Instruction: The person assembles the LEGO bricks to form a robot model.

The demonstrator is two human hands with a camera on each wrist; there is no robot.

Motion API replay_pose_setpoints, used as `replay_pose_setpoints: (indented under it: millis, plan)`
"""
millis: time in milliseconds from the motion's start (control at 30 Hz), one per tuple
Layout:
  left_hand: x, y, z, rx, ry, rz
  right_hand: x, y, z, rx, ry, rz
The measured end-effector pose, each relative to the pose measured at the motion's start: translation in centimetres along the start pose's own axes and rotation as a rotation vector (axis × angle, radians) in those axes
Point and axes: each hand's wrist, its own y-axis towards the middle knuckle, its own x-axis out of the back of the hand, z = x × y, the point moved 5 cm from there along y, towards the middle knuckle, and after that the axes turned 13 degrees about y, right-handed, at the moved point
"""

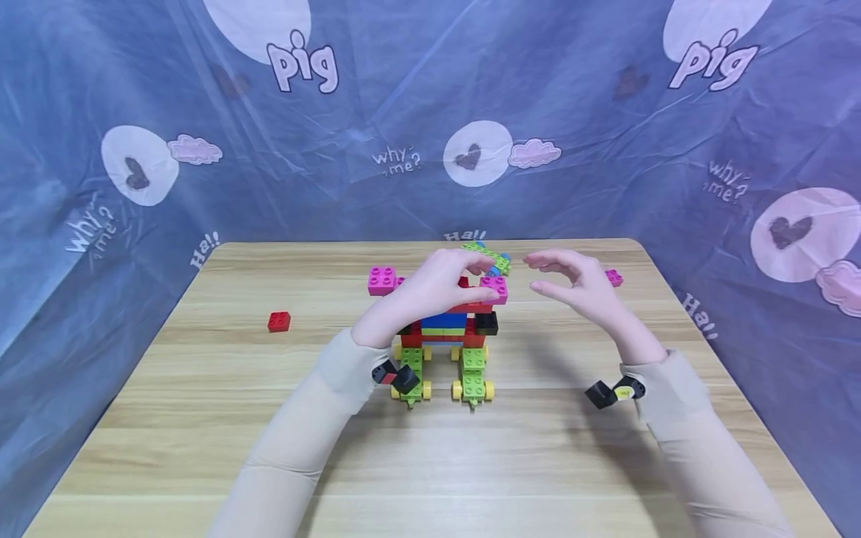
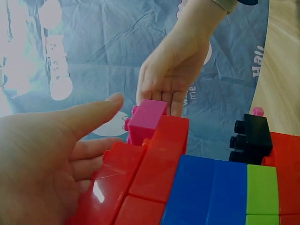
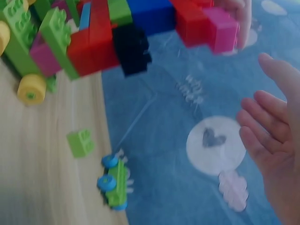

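Observation:
On the table stands a toy-brick build with a blue brick row (image 1: 444, 321) in its middle, black bricks (image 1: 486, 323) at its sides and two green wheeled bases (image 1: 473, 373) with yellow wheels below. Pink bricks (image 1: 381, 280) sit at both ends of its red top. Over that top hovers my left hand (image 1: 449, 278), thumb and fingers spread beside the red bricks (image 2: 159, 154) and the right pink brick (image 2: 147, 117), gripping nothing. Apart from the build, to its right, my right hand (image 1: 580, 282) is raised with loosely bent fingers and holds nothing.
A loose red brick (image 1: 279, 321) lies on the left of the table (image 1: 202, 418). Behind the build is a green base with blue wheels (image 3: 115, 185), near a small green brick (image 3: 80, 143). A pink brick (image 1: 613, 278) lies beyond my right hand. Printed blue cloth surrounds the table.

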Motion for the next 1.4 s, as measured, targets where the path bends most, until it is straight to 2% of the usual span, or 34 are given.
replay_pose_setpoints:
  millis: [167, 333, 533, 833, 1033, 1167, 1400]
  plan:
    - [-0.2, 0.1, 0.1, -0.006, -0.021, -0.035, 1.7, -0.3, -1.9, -0.033, 0.029, -0.091]
    - [-0.6, 0.3, 0.0, -0.01, -0.002, -0.009, 3.9, -0.9, -3.7, -0.054, 0.055, -0.195]
    - [-0.9, 0.3, 0.2, 0.006, 0.015, 0.01, 5.7, -1.7, -4.2, -0.157, -0.003, -0.278]
    - [-1.0, 0.3, 0.4, 0.026, 0.033, 0.016, 7.6, -2.4, -6.0, -0.202, -0.014, -0.276]
    - [-1.1, 0.3, 0.5, 0.022, 0.039, 0.011, 9.7, -3.3, -9.6, -0.257, -0.049, -0.278]
    - [-1.2, 0.3, 0.5, 0.012, 0.053, 0.001, 11.3, -4.1, -12.3, -0.331, -0.14, -0.279]
    - [-1.2, 0.3, 0.4, 0.019, 0.076, 0.0, 12.7, -5.1, -13.8, -0.449, -0.282, -0.252]
